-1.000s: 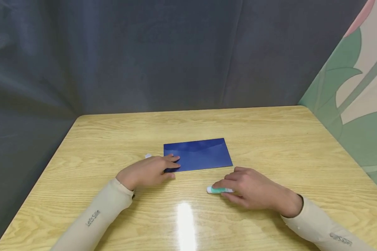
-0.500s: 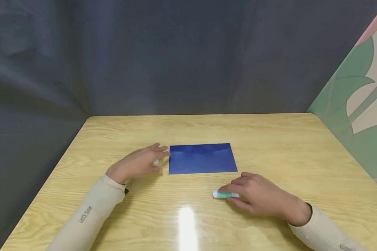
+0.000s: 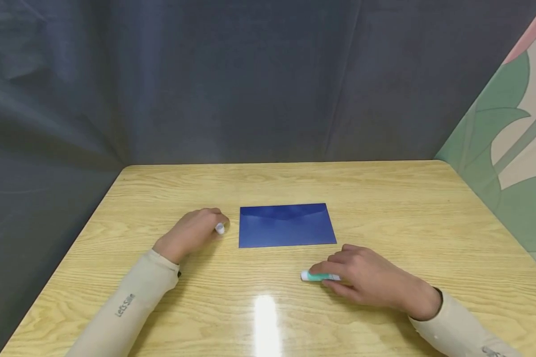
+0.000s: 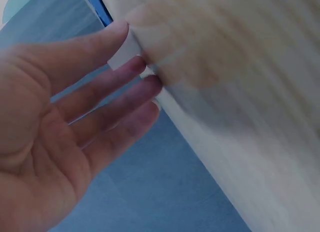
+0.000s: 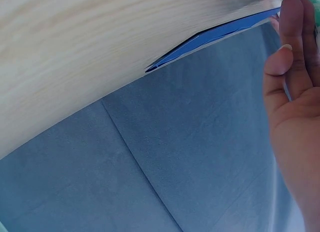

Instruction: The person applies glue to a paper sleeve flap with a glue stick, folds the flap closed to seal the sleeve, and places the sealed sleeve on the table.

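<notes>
A blue envelope (image 3: 288,229) lies flat on the table with its pointed flap folded down along the far side. Just left of it, my left hand (image 3: 193,233) pinches a small white cap (image 3: 220,228) between thumb and fingers; the left wrist view shows part of the white cap (image 4: 120,55) beside the thumb tip. In front of the envelope's right corner, my right hand (image 3: 362,277) holds a green and white glue stick (image 3: 317,276) lying sideways, its white end pointing left. In the right wrist view only a bit of the glue stick (image 5: 317,9) shows behind the fingers.
The wooden table (image 3: 183,317) reaches back to a dark blue curtain (image 3: 241,84). A painted wall (image 3: 509,144) with green leaves stands on the right. A bright reflection shines on the table's near middle.
My left hand has left the envelope's left end, moved left and closed its fingers on the white cap. The right hand keeps its hold on the glue stick. The head view has shifted slightly.
</notes>
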